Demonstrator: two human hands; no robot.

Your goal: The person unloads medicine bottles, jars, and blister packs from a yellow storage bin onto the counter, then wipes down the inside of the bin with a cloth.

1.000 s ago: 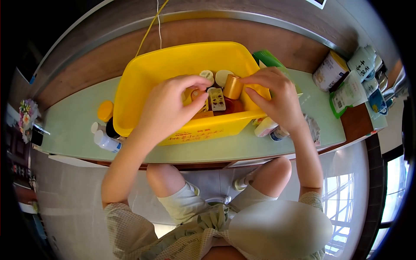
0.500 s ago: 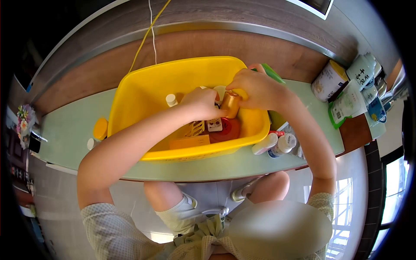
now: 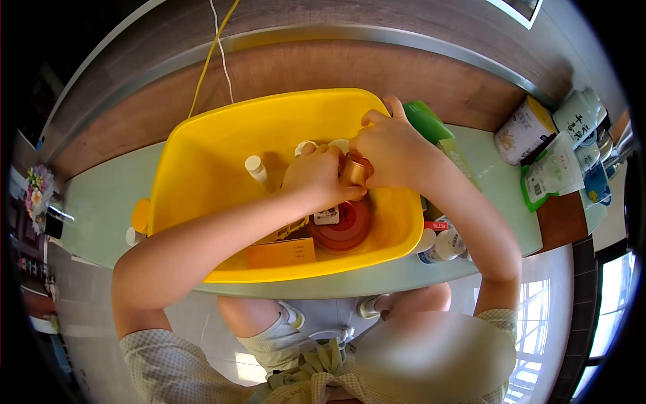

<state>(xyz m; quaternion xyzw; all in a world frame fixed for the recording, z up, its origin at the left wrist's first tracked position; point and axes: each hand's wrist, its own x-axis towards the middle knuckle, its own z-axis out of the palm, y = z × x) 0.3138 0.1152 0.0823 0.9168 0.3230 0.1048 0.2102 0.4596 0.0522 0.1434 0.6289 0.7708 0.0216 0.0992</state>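
Inside a yellow plastic tub, my left hand is closed around the side of a shiny copper-coloured bottle. My right hand curls in from the tub's right rim, its thumb and fingers against the same bottle; parts of the grip are hidden. Below the hands lies a round red container with a small white printed box on it. An orange box rests along the tub's near wall. A white-capped bottle stands tilted left of my left hand.
Right of the tub are a green box and white bottles. A large white canister and a green-edged pouch stand farther right. A yellow lid and white cap sit left of it.
The tub appears lower and nearer in view. The copper-coloured bottle has tilted, and my left hand covers more of its side. My right hand remains beside it.
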